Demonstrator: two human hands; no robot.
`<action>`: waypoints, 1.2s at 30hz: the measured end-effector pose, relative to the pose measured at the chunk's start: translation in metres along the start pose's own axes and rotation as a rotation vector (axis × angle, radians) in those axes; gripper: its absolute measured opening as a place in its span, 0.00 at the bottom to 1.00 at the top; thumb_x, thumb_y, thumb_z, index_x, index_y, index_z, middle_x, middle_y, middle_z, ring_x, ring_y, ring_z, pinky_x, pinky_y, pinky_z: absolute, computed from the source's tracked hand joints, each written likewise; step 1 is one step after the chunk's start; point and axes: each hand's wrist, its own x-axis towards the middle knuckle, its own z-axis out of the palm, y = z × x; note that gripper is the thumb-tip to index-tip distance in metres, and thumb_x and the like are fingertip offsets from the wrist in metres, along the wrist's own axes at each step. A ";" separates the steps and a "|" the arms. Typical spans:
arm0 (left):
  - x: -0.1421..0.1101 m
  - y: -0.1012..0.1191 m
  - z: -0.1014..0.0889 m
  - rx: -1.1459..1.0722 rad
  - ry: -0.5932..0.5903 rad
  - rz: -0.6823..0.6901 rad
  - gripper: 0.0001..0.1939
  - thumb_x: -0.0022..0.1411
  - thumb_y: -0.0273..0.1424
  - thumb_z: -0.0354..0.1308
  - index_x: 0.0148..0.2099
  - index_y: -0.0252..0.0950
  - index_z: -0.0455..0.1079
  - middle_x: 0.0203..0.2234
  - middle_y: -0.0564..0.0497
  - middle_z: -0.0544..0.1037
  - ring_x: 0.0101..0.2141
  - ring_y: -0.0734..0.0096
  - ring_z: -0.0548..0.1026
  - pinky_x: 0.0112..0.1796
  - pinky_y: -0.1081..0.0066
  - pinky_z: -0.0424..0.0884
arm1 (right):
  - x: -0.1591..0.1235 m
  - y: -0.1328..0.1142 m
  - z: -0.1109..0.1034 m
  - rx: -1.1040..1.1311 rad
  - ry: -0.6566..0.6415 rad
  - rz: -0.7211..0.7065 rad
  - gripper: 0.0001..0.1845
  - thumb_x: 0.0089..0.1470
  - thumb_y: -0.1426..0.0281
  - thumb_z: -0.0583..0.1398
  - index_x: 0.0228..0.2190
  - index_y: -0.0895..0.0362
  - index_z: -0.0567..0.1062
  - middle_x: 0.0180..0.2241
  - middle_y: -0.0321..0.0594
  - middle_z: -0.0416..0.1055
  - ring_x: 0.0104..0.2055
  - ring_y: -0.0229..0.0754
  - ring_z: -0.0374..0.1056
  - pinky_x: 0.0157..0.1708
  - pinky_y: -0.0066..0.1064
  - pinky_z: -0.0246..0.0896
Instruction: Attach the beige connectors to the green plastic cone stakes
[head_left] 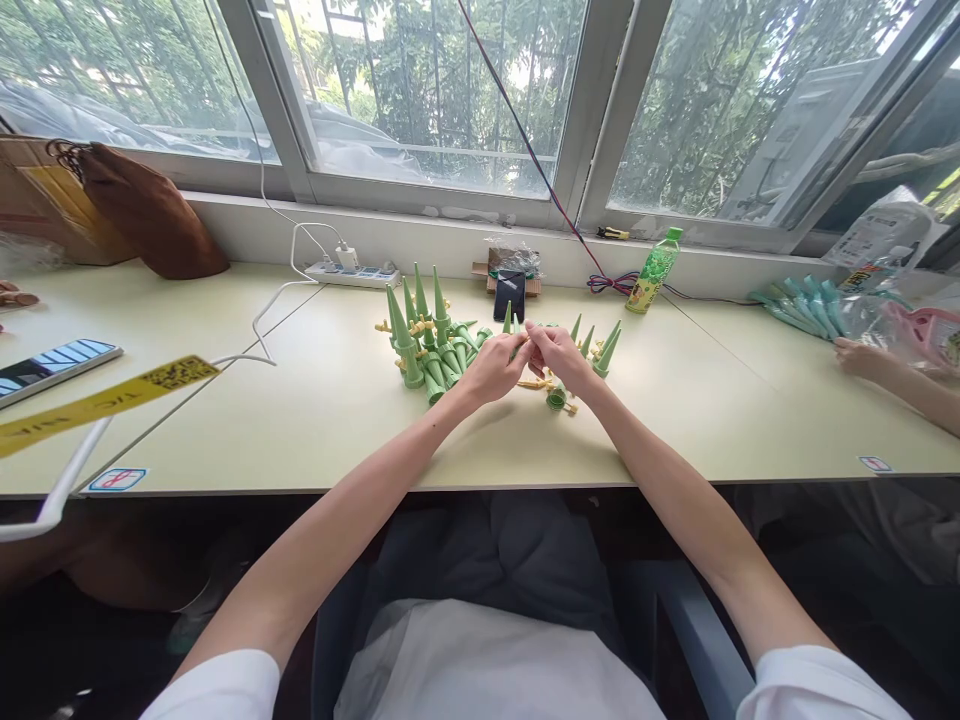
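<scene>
Both my hands meet above the table, fingertips close together. My left hand (495,366) is closed around a green plastic spike (516,323), whose pointed tip shows above the fingers. Pinched at the same spot, my right hand (559,357) hides whatever small part is between its fingertips. Left of my hands is a cluster of green cone-shaped spikes (406,345), some upright and some lying down, with small yellow valve-like pieces among them. More green spikes (607,350) stand beyond my right hand. Below it lies a green ring-shaped cap (556,399) near yellow pieces.
At the back are a power strip (360,273), a dark phone (510,296) and a green drink bottle (654,272). Another phone (56,368) and a yellow tag (112,400) are at left. Another person's hand (862,360) is at right near plastic packets (806,308).
</scene>
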 end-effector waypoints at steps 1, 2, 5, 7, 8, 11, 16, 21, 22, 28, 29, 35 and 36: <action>0.000 0.001 0.000 -0.009 -0.003 -0.001 0.20 0.71 0.38 0.43 0.37 0.34 0.72 0.33 0.47 0.79 0.27 0.74 0.72 0.33 0.73 0.67 | 0.000 0.000 0.000 -0.015 0.004 -0.003 0.34 0.55 0.40 0.53 0.15 0.55 0.60 0.12 0.31 0.55 0.13 0.31 0.55 0.13 0.26 0.52; 0.000 0.001 -0.001 -0.015 -0.007 -0.003 0.20 0.71 0.38 0.43 0.37 0.34 0.73 0.33 0.47 0.79 0.27 0.74 0.72 0.33 0.73 0.67 | 0.000 0.000 0.000 -0.028 0.007 -0.005 0.34 0.55 0.40 0.53 0.15 0.55 0.60 0.12 0.32 0.56 0.13 0.31 0.55 0.13 0.26 0.52; 0.000 0.002 -0.002 -0.018 -0.026 -0.013 0.20 0.71 0.38 0.43 0.36 0.34 0.72 0.34 0.47 0.80 0.28 0.73 0.73 0.33 0.73 0.68 | 0.001 0.001 0.000 -0.057 0.015 -0.011 0.34 0.55 0.40 0.52 0.15 0.55 0.60 0.11 0.32 0.56 0.13 0.32 0.55 0.13 0.26 0.52; 0.001 0.003 -0.002 -0.012 -0.033 -0.027 0.20 0.71 0.37 0.43 0.36 0.34 0.72 0.33 0.48 0.79 0.28 0.73 0.73 0.33 0.73 0.68 | 0.001 0.002 0.000 -0.077 0.019 -0.009 0.35 0.55 0.39 0.52 0.15 0.55 0.60 0.11 0.32 0.56 0.13 0.32 0.55 0.13 0.25 0.52; 0.001 0.003 -0.002 -0.009 -0.037 -0.033 0.19 0.71 0.37 0.43 0.36 0.34 0.72 0.32 0.48 0.79 0.28 0.73 0.73 0.32 0.73 0.67 | 0.002 0.003 -0.001 -0.086 0.019 -0.010 0.35 0.55 0.39 0.52 0.15 0.55 0.60 0.11 0.32 0.56 0.13 0.32 0.56 0.13 0.25 0.52; 0.001 0.004 -0.003 -0.003 -0.042 -0.043 0.19 0.71 0.35 0.42 0.34 0.35 0.71 0.29 0.49 0.78 0.29 0.71 0.73 0.32 0.73 0.67 | 0.002 0.003 -0.001 -0.098 0.012 -0.026 0.35 0.54 0.39 0.52 0.15 0.55 0.61 0.11 0.32 0.57 0.13 0.32 0.56 0.14 0.26 0.52; 0.001 0.005 -0.004 0.007 -0.036 -0.041 0.19 0.71 0.34 0.42 0.31 0.35 0.68 0.27 0.49 0.75 0.29 0.71 0.73 0.32 0.73 0.67 | 0.002 0.004 -0.001 -0.121 0.013 -0.020 0.36 0.54 0.38 0.51 0.15 0.55 0.62 0.11 0.32 0.57 0.13 0.31 0.56 0.14 0.25 0.52; 0.001 0.001 -0.002 0.023 -0.019 -0.052 0.19 0.71 0.35 0.41 0.30 0.36 0.65 0.25 0.49 0.73 0.29 0.70 0.72 0.32 0.71 0.66 | 0.002 0.005 -0.002 -0.088 -0.008 -0.040 0.35 0.55 0.39 0.52 0.15 0.55 0.62 0.11 0.32 0.57 0.13 0.32 0.56 0.13 0.26 0.51; 0.002 0.001 -0.002 0.027 -0.016 -0.057 0.19 0.71 0.35 0.41 0.30 0.36 0.65 0.25 0.49 0.73 0.28 0.70 0.72 0.32 0.71 0.66 | 0.002 0.005 -0.002 -0.073 -0.013 -0.045 0.35 0.54 0.40 0.53 0.15 0.55 0.61 0.11 0.32 0.57 0.12 0.32 0.56 0.13 0.26 0.51; 0.001 -0.001 -0.001 0.050 -0.015 -0.074 0.20 0.71 0.35 0.39 0.29 0.36 0.63 0.23 0.50 0.72 0.26 0.71 0.71 0.30 0.72 0.64 | 0.003 0.007 -0.002 -0.070 -0.031 -0.041 0.34 0.54 0.40 0.53 0.15 0.55 0.61 0.11 0.31 0.57 0.12 0.32 0.56 0.12 0.26 0.52; 0.001 0.000 -0.002 0.047 -0.018 -0.079 0.20 0.71 0.35 0.39 0.29 0.36 0.63 0.22 0.50 0.72 0.26 0.71 0.71 0.30 0.72 0.64 | 0.003 0.007 -0.002 -0.083 -0.032 -0.040 0.34 0.54 0.40 0.53 0.15 0.55 0.61 0.11 0.32 0.57 0.12 0.32 0.56 0.12 0.27 0.52; -0.001 0.006 -0.004 0.031 -0.047 -0.106 0.18 0.71 0.34 0.40 0.31 0.36 0.64 0.20 0.52 0.72 0.26 0.72 0.72 0.29 0.75 0.64 | 0.002 0.006 -0.003 -0.233 -0.004 -0.056 0.35 0.57 0.41 0.49 0.14 0.55 0.61 0.11 0.33 0.60 0.13 0.32 0.57 0.15 0.26 0.53; -0.001 0.006 -0.004 0.039 -0.050 -0.107 0.18 0.71 0.34 0.40 0.31 0.36 0.65 0.20 0.52 0.72 0.25 0.72 0.72 0.29 0.75 0.64 | 0.002 0.006 -0.003 -0.265 0.000 -0.063 0.35 0.58 0.41 0.49 0.14 0.55 0.61 0.11 0.34 0.60 0.13 0.32 0.57 0.16 0.26 0.54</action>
